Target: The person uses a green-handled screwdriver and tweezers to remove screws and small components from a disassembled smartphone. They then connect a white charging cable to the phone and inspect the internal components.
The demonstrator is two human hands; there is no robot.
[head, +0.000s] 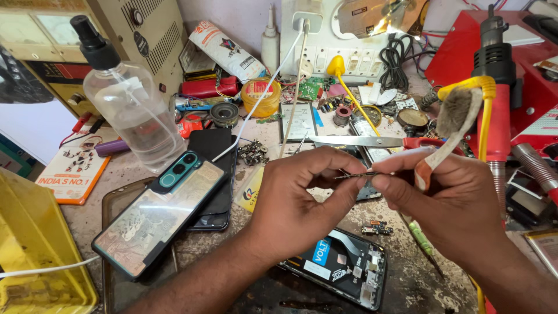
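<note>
Over our cluttered workbench (244,232), we pinch a thin metal strip (359,174) between left hand (299,195) and right hand (450,200), which also clamps a brush (450,131).

A white pouch (228,52) with red and black print leans at the back, beside a round yellow tub (261,96) with a red label. An orange-edged leaflet (72,171) lies far left; a blue label (321,251) sits inside the opened phone (340,268) nearest me.
</note>
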